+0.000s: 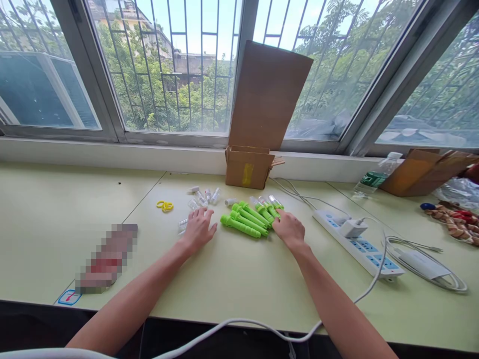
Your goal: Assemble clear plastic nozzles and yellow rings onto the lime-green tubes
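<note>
My left hand (199, 230) rests on the table with its fingers apart, beside several small clear plastic caps (216, 195); another clear cap (182, 225) lies partly hidden at its left. My right hand (290, 228) is closed at the lower end of a green tube with a clear cap (276, 202); its fingertips are partly hidden. Two more capped green tubes (265, 211) lie against it on the left. Between my hands, several uncapped bright green ridged tubes (242, 227) lie slanted side by side, threaded ends towards the upper left.
Yellow rings (165, 206) lie left of the caps. An open cardboard box (249, 169) stands at the window. On the right are a white power strip (359, 244), a coiled cable (426, 264) and a water bottle (376, 177). A white cable (239, 321) crosses the front edge.
</note>
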`<state>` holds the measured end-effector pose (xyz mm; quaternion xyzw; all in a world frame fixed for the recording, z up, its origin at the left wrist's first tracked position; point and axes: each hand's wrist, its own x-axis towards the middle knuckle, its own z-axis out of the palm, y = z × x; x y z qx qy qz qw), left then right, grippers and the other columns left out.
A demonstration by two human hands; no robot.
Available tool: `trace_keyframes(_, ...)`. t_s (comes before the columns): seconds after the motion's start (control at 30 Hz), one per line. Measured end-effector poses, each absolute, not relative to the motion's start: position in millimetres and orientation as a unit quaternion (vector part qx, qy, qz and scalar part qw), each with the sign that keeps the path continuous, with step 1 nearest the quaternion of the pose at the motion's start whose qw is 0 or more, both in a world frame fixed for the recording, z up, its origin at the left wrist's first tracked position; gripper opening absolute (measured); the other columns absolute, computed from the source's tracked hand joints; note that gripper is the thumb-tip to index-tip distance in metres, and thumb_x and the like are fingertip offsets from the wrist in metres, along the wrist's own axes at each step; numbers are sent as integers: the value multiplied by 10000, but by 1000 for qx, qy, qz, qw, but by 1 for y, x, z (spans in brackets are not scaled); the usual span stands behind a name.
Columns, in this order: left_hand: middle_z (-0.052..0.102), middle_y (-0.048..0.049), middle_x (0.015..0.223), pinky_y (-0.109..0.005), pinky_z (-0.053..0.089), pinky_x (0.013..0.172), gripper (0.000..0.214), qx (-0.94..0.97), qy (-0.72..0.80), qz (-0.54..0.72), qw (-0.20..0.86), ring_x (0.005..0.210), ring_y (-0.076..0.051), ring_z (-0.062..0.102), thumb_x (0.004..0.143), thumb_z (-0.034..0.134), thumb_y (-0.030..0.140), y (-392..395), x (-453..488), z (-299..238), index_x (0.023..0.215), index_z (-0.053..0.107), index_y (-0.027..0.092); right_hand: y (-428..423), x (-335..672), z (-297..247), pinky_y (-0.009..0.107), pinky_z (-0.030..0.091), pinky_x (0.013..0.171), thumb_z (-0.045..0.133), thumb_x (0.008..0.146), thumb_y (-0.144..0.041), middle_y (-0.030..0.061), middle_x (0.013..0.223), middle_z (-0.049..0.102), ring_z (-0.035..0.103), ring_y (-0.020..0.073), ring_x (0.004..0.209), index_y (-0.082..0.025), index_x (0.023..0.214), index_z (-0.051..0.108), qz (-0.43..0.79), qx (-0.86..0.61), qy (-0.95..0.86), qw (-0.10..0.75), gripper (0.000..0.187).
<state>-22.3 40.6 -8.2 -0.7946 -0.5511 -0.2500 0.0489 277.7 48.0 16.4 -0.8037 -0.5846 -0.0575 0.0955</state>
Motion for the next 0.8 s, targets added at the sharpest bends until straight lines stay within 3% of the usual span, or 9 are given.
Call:
trace_keyframes(0.53,537,-111,1183,-432,379,953,339,-796,-559,-230,41,1079,-275,519,864,516,340,39,-22,-7,1175,519,206,44,272,17,321,441,710,438,926,-321,140,1034,664,618,261,931,-215,1224,622,-87,-806,-573,119,367)
trace_keyframes(0.8,526,-115,1202,-426,362,974,347,-796,-564,-217,36,1097,-272,509,872,500,347,38,-21,-4,1188,515,203,44,272,11,319,420,661,457,902,-268,140,1007,676,555,287,996,-188,1168,660,-156,-764,-587,216,344)
